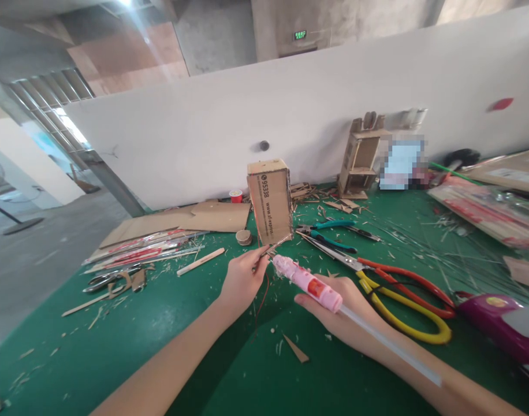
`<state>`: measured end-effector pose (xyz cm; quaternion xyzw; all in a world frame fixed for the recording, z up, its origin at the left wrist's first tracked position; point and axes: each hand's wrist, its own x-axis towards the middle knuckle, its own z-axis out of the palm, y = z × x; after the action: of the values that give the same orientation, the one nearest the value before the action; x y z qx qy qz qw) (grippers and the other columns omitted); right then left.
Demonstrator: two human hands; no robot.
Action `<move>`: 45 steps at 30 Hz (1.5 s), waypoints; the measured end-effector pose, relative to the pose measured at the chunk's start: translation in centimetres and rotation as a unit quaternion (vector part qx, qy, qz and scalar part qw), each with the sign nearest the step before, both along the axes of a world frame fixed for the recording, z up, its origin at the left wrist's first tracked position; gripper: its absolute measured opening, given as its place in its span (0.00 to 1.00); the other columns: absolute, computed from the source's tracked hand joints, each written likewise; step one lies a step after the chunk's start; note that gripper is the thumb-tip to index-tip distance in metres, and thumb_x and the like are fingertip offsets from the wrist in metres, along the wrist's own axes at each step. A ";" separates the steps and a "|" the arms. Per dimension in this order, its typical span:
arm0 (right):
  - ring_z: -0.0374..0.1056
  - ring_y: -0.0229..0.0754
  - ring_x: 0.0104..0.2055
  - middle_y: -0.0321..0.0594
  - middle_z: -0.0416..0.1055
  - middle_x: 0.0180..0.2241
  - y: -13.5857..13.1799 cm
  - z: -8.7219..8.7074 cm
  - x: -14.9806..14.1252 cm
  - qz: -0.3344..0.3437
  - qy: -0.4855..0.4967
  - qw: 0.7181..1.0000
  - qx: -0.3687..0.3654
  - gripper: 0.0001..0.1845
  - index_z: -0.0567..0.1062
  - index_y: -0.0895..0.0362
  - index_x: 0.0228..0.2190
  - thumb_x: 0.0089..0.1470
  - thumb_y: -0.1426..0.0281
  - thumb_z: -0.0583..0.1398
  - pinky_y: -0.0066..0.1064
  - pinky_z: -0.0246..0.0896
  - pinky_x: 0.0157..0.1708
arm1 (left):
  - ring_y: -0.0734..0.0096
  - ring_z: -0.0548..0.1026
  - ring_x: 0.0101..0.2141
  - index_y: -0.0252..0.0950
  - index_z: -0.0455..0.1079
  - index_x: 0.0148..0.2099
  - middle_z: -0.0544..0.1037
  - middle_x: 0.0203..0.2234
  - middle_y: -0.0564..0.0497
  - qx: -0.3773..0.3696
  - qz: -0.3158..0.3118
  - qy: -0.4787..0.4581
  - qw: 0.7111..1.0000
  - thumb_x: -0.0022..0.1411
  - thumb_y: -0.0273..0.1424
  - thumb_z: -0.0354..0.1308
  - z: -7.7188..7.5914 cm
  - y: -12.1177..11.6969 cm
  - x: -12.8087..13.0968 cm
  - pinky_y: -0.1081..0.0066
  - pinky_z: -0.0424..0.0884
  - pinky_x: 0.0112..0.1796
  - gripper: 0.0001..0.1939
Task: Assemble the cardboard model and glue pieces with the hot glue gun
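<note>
Left hand (pixel 242 283) was pinched on a small thin piece (pixel 282 242) at the base of the upright cardboard box (pixel 271 202), frame centre, seemingly to steady it. Right hand (pixel 349 297) gripped the pink glue gun (pixel 305 281) just lower right, nozzle toward that base, presumably for close control; glue stick (pixel 390 344) trailed lower right.
</note>
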<state>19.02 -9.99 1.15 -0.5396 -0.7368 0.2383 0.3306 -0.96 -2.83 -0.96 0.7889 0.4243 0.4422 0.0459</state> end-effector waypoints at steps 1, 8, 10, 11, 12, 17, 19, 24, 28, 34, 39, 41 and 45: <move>0.60 0.37 0.19 0.34 0.64 0.16 0.0 -0.1 0.0 0.003 0.004 1.000 0.001 0.17 0.60 0.53 0.18 0.51 0.60 0.57 0.29 0.52 0.22 | 0.67 0.80 0.33 0.33 0.74 0.46 0.82 0.36 0.46 0.001 0.001 0.002 1.000 0.63 0.28 0.52 0.0 0.0 0.0 0.69 0.78 0.37 0.13; 0.59 0.36 0.19 0.34 0.66 0.17 -0.3 0.2 0.0 -0.075 0.006 0.997 0.020 0.15 0.67 0.54 0.20 0.52 0.60 0.57 0.28 0.52 0.20 | 0.68 0.81 0.33 0.35 0.74 0.46 0.82 0.37 0.46 -0.017 -0.006 -0.014 1.000 0.64 0.30 0.52 -0.2 0.1 -0.1 0.71 0.78 0.36 0.13; 0.58 0.35 0.19 0.33 0.66 0.17 -0.3 0.5 0.0 -0.093 0.001 0.996 0.015 0.14 0.68 0.55 0.21 0.53 0.60 0.57 0.27 0.52 0.20 | 0.68 0.81 0.33 0.35 0.74 0.47 0.82 0.37 0.46 -0.021 -0.009 -0.022 1.000 0.64 0.30 0.52 -0.3 0.1 -0.1 0.71 0.78 0.36 0.13; 0.58 0.35 0.19 0.32 0.65 0.17 -0.2 0.6 -0.1 -0.094 -0.003 0.995 0.012 0.14 0.68 0.55 0.20 0.53 0.61 0.57 0.27 0.52 0.20 | 0.68 0.81 0.34 0.35 0.74 0.47 0.82 0.37 0.46 -0.023 -0.011 -0.024 0.999 0.64 0.30 0.52 -0.3 0.1 -0.1 0.71 0.78 0.36 0.13; 0.59 0.35 0.19 0.32 0.65 0.16 -0.2 0.7 -0.1 -0.095 -0.008 0.995 0.011 0.14 0.68 0.55 0.20 0.53 0.61 0.57 0.27 0.52 0.20 | 0.68 0.81 0.34 0.34 0.74 0.47 0.82 0.37 0.46 -0.025 -0.012 -0.026 0.999 0.64 0.30 0.52 -0.2 0.1 -0.1 0.71 0.78 0.36 0.13; 0.60 0.36 0.20 0.33 0.66 0.17 -0.1 0.5 0.0 -0.091 -0.017 0.996 0.010 0.14 0.68 0.54 0.21 0.53 0.61 0.57 0.27 0.53 0.21 | 0.66 0.81 0.36 0.33 0.73 0.48 0.81 0.37 0.45 -0.032 -0.015 -0.023 0.999 0.65 0.30 0.51 -0.1 0.1 -0.1 0.70 0.78 0.38 0.14; 0.61 0.37 0.21 0.33 0.67 0.18 -0.1 0.4 0.1 -0.076 -0.014 0.997 0.001 0.14 0.68 0.55 0.21 0.53 0.60 0.57 0.27 0.53 0.22 | 0.66 0.81 0.35 0.33 0.73 0.48 0.81 0.37 0.45 -0.030 -0.018 -0.025 0.999 0.65 0.30 0.51 -0.1 0.0 -0.1 0.70 0.78 0.37 0.14; 0.59 0.36 0.20 0.33 0.65 0.18 -0.1 0.3 0.1 -0.031 -0.008 0.999 -0.016 0.16 0.64 0.54 0.20 0.53 0.59 0.56 0.27 0.51 0.21 | 0.67 0.80 0.33 0.33 0.73 0.47 0.82 0.36 0.45 -0.017 -0.015 -0.013 1.000 0.64 0.30 0.52 0.1 -0.1 0.0 0.71 0.78 0.36 0.13; 0.61 0.37 0.21 0.35 0.67 0.19 -0.1 -0.2 -0.1 -0.012 0.009 1.000 -0.016 0.13 0.64 0.54 0.21 0.52 0.61 0.56 0.28 0.52 0.22 | 0.68 0.80 0.32 0.33 0.74 0.46 0.82 0.36 0.45 0.002 -0.007 0.001 1.000 0.64 0.28 0.51 0.2 -0.2 0.1 0.70 0.77 0.38 0.13; 0.64 0.40 0.22 0.37 0.69 0.20 0.2 -1.2 0.1 -0.008 0.001 1.000 -0.007 0.13 0.64 0.53 0.21 0.51 0.60 0.57 0.28 0.53 0.20 | 0.67 0.80 0.31 0.30 0.74 0.46 0.82 0.35 0.44 0.014 -0.006 0.006 1.000 0.63 0.26 0.51 0.2 -0.1 0.1 0.70 0.77 0.36 0.13; 0.65 0.40 0.22 0.37 0.69 0.20 0.1 -1.1 0.0 -0.026 0.011 1.000 -0.001 0.14 0.68 0.53 0.22 0.51 0.58 0.57 0.28 0.53 0.19 | 0.67 0.80 0.32 0.31 0.74 0.46 0.82 0.35 0.44 -0.001 -0.008 -0.003 1.000 0.64 0.28 0.51 0.3 -0.2 0.1 0.71 0.77 0.36 0.13; 0.64 0.39 0.21 0.36 0.69 0.20 0.0 -0.8 -0.1 -0.039 0.012 0.999 -0.003 0.14 0.70 0.54 0.23 0.51 0.57 0.57 0.28 0.54 0.20 | 0.68 0.80 0.32 0.31 0.74 0.46 0.82 0.35 0.44 -0.019 -0.010 -0.014 1.000 0.64 0.29 0.51 0.2 -0.2 0.1 0.71 0.77 0.35 0.14; 0.63 0.38 0.20 0.34 0.68 0.18 -0.1 -0.1 -0.3 -0.082 0.006 0.997 -0.004 0.15 0.72 0.54 0.23 0.51 0.57 0.57 0.28 0.54 0.22 | 0.67 0.80 0.34 0.32 0.73 0.48 0.81 0.36 0.45 -0.056 -0.015 -0.028 0.998 0.65 0.31 0.51 0.2 -0.1 0.0 0.71 0.76 0.38 0.14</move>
<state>18.75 -10.04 1.05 -0.5982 -0.6871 0.2161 0.3514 -0.95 -2.96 -0.77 0.7789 0.4347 0.4388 0.1084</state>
